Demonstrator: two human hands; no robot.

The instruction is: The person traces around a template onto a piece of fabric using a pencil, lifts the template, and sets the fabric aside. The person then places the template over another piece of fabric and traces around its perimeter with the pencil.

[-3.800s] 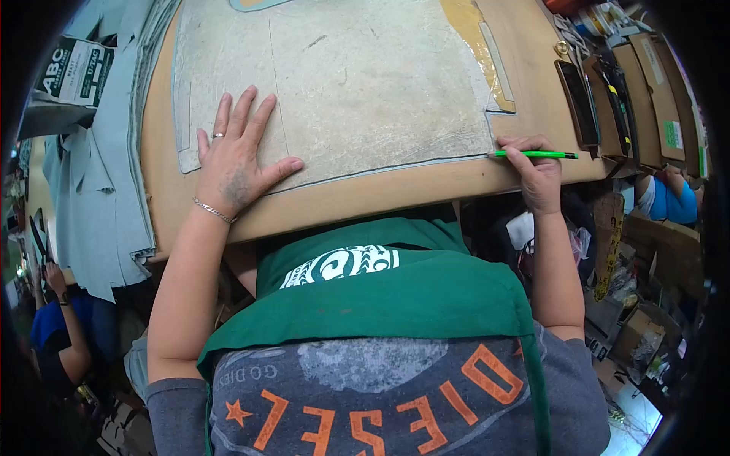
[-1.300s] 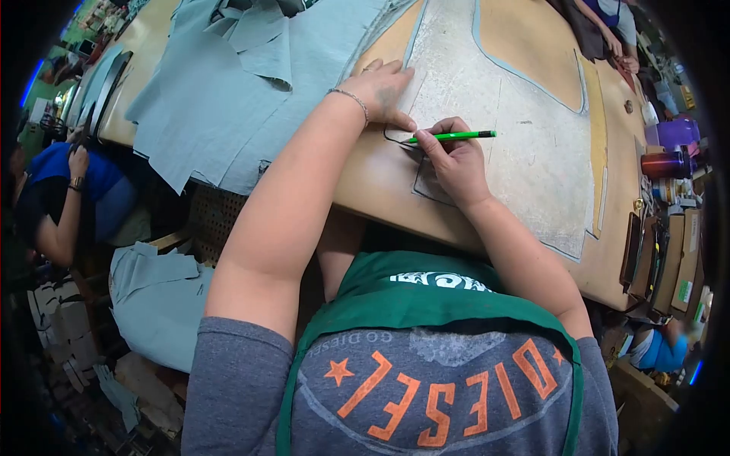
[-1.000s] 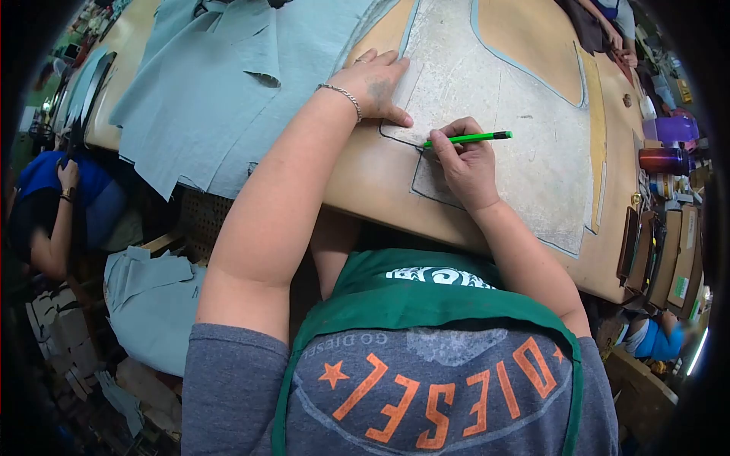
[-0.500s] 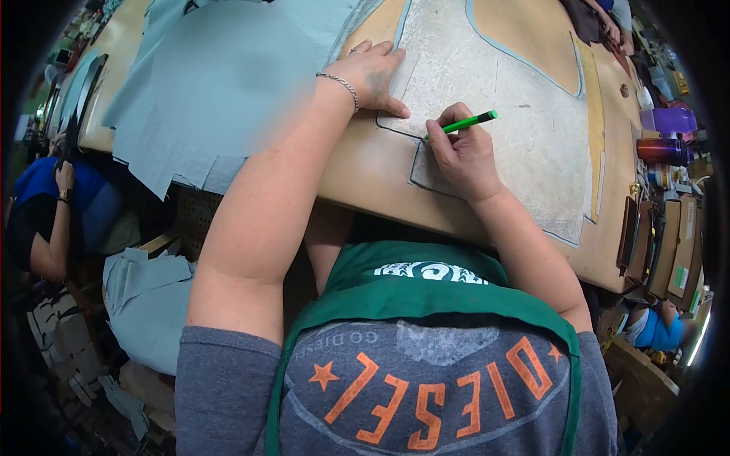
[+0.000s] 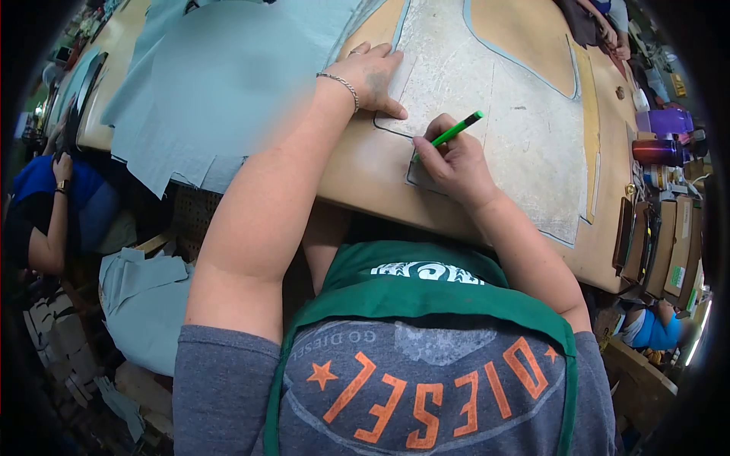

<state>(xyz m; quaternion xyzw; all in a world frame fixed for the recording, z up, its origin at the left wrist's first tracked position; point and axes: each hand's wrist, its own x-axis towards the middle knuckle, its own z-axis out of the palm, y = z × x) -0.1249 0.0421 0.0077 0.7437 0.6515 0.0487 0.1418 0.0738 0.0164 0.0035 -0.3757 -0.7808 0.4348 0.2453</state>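
A large pale, scuffed template lies on the tan tabletop, with blue-grey material showing along parts of its edge. My left hand rests with fingers spread on the template's left edge. Between the fingers and thumb of my right hand is a green pencil. It leans to the upper right, its lower end at the short stepped edge near the template's lower left corner. Dark lines run along that step. The exact tip is hard to make out.
Blue-grey sheets cover the table left of my arm; more hang below at lower left. A purple container, a dark cup and boxes stand at right. Other people are at far left, upper right and lower right.
The pencil in my right hand has moved from the table's front edge at the template's right to the stepped left corner, then slightly down the step. My left hand has shifted to the template's left edge.
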